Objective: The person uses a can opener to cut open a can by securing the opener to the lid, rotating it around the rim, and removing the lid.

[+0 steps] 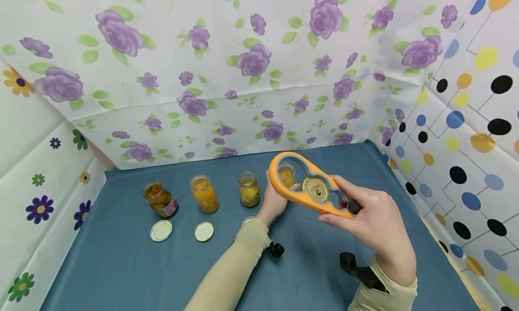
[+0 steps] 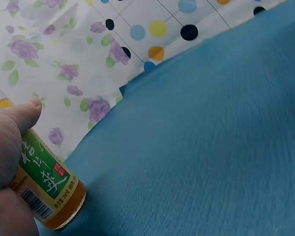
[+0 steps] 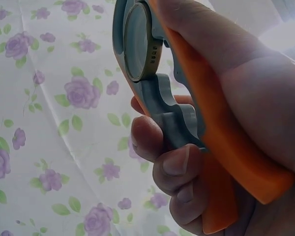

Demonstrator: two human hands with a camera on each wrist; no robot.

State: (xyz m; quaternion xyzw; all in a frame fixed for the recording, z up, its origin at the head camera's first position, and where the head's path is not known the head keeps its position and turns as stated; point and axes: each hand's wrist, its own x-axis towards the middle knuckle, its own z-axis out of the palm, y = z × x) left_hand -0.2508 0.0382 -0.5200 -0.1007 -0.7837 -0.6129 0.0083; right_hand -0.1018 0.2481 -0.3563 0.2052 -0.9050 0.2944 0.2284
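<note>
My right hand [image 1: 377,216] grips the handles of an orange and grey jar opener [image 1: 276,176], raised above the table. A gold-coloured lid [image 1: 316,190] sits between the opener's toothed arms; its pale inner side shows in the right wrist view. My left hand [image 1: 273,203] holds a glass jar [image 1: 286,175] of yellow fruit, its mouth uncovered and seen through the opener's wide loop. In the left wrist view, that jar has a green label [image 2: 46,169], and its base is at the blue cloth. The left fingers are mostly hidden.
Left of my hands stand three uncovered jars: one of dark fruit [image 1: 159,200], one of orange fruit [image 1: 205,194] and one of yellow fruit [image 1: 248,190]. Lids [image 1: 161,230] lie before them, one partly behind my left sleeve. Patterned sheets [image 1: 227,76] border the blue table [image 1: 134,275].
</note>
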